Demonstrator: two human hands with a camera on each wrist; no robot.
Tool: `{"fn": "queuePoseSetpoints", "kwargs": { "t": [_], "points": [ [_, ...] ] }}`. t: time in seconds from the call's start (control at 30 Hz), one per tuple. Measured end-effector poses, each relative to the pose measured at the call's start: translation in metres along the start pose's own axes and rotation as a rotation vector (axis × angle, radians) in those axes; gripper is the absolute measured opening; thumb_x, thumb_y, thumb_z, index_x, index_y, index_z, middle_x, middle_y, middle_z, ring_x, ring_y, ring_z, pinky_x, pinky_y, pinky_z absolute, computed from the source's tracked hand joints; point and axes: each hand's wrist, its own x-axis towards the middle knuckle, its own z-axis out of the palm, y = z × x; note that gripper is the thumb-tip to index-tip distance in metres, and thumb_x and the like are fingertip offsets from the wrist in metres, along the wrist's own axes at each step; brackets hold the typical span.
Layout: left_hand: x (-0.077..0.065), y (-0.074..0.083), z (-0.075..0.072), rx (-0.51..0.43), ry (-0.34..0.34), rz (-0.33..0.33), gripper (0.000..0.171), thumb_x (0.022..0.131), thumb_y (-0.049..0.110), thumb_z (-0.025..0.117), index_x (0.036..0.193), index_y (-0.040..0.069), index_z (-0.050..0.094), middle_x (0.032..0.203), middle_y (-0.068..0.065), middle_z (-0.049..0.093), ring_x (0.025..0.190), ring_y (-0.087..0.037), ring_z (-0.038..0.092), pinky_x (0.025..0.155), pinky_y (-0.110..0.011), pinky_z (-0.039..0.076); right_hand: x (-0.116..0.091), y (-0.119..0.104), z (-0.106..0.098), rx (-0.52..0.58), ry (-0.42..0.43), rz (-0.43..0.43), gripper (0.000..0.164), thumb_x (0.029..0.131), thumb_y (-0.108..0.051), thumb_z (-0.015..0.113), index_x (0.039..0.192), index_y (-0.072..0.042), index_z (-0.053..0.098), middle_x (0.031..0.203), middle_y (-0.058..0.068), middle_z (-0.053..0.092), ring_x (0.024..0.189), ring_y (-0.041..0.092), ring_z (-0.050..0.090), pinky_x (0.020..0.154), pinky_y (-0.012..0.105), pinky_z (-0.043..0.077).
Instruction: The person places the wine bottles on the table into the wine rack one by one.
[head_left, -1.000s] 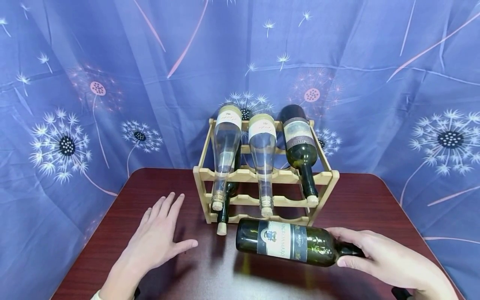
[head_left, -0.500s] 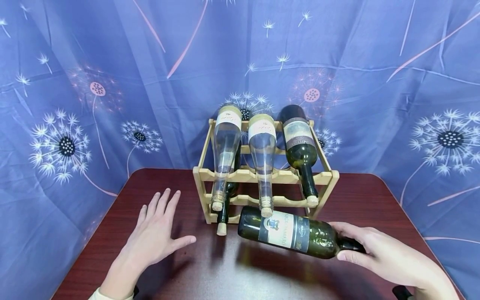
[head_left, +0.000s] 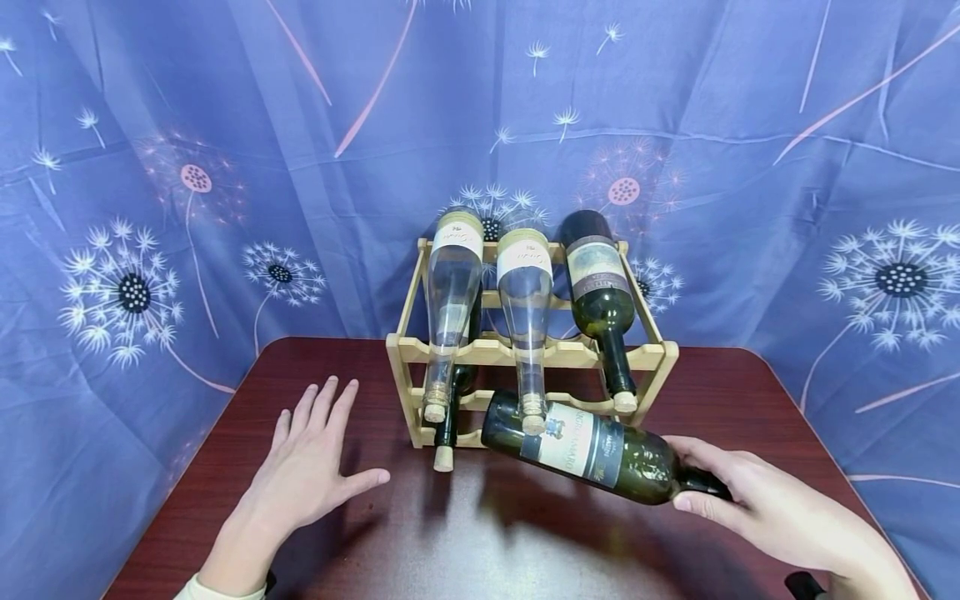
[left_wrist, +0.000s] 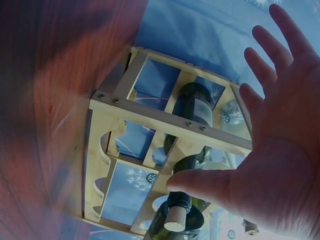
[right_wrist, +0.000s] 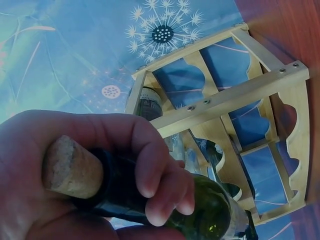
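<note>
My right hand (head_left: 780,500) grips a dark green wine bottle (head_left: 577,446) by its neck. The bottle lies nearly sideways, its base at the front of the wooden wine rack (head_left: 652,367), behind the neck of a clear bottle (head_left: 525,292). In the right wrist view, its cork (right_wrist: 72,167) sticks out of the fist. To the left of the rack, my left hand (head_left: 303,471) hovers with fingers spread, holding nothing. Another clear bottle (head_left: 453,283) and a dark bottle (head_left: 600,300) lie on the top tier. A lower dark bottle (head_left: 447,425) shows its neck at the left.
The rack stands on a dark red wooden table (head_left: 585,567) with rounded back corners. Behind it hangs a blue curtain (head_left: 360,217) with a dandelion pattern. Several corked necks point out toward the front of the rack.
My right hand has raised the wine bottle; its base has moved up and back toward the rack, tilting it more. My left hand has shifted slightly left.
</note>
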Motion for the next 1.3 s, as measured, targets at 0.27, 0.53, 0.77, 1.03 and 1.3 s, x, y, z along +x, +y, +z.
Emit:
{"fn": "queuePoseSetpoints", "kwargs": {
  "t": [0.27, 0.53, 0.77, 1.03, 1.3],
  "points": [
    [0.0003, -0.0013, 0.0014, 0.005, 0.004, -0.001, 0.123, 0.062, 0.086, 0.057, 0.156, 0.022, 0.008, 0.156, -0.017, 0.020, 0.141, -0.041, 0.015, 0.101, -0.070, 0.018, 0.0008, -0.0009, 0.0013, -0.018, 0.041, 0.002, 0.053, 0.090, -0.020, 0.067, 0.138, -0.027, 0.045, 0.115, -0.016, 0.060, 0.097, 0.003, 0.061, 0.076, 0.018, 0.047],
    [0.0002, -0.0029, 0.0022, 0.011, 0.007, 0.002, 0.123, 0.063, 0.086, 0.056, 0.156, 0.021, 0.009, 0.155, -0.017, 0.020, 0.140, -0.041, 0.017, 0.100, -0.070, 0.020, 0.0016, -0.0040, 0.0038, -0.046, 0.059, 0.036, 0.052, 0.091, -0.023, 0.067, 0.138, -0.029, 0.044, 0.118, -0.017, 0.059, 0.102, 0.003, 0.060, 0.079, 0.018, 0.047],
    [0.0006, -0.0029, 0.0018, 0.008, 0.010, 0.004, 0.123, 0.063, 0.086, 0.056, 0.156, 0.021, 0.009, 0.155, -0.018, 0.021, 0.140, -0.041, 0.016, 0.100, -0.071, 0.019, 0.0006, -0.0038, 0.0030, -0.079, 0.088, 0.025, 0.055, 0.089, -0.019, 0.069, 0.138, -0.028, 0.044, 0.118, -0.016, 0.059, 0.100, 0.002, 0.060, 0.079, 0.013, 0.044],
    [0.0007, -0.0038, 0.0031, 0.008, 0.008, 0.000, 0.123, 0.063, 0.084, 0.059, 0.156, 0.022, 0.008, 0.155, -0.017, 0.020, 0.141, -0.041, 0.016, 0.100, -0.070, 0.019, 0.0008, -0.0066, 0.0030, -0.088, 0.088, 0.050, 0.054, 0.091, -0.021, 0.067, 0.139, -0.029, 0.043, 0.122, -0.017, 0.058, 0.106, 0.003, 0.059, 0.082, 0.012, 0.043],
    [0.0005, -0.0041, 0.0025, 0.015, 0.007, -0.002, 0.122, 0.063, 0.088, 0.053, 0.156, 0.022, 0.008, 0.155, -0.018, 0.022, 0.140, -0.041, 0.016, 0.099, -0.071, 0.019, 0.0030, -0.0092, 0.0036, -0.061, 0.082, 0.078, 0.050, 0.093, -0.023, 0.065, 0.138, -0.028, 0.044, 0.120, -0.017, 0.057, 0.104, 0.003, 0.059, 0.079, 0.017, 0.047]
  ]
}}
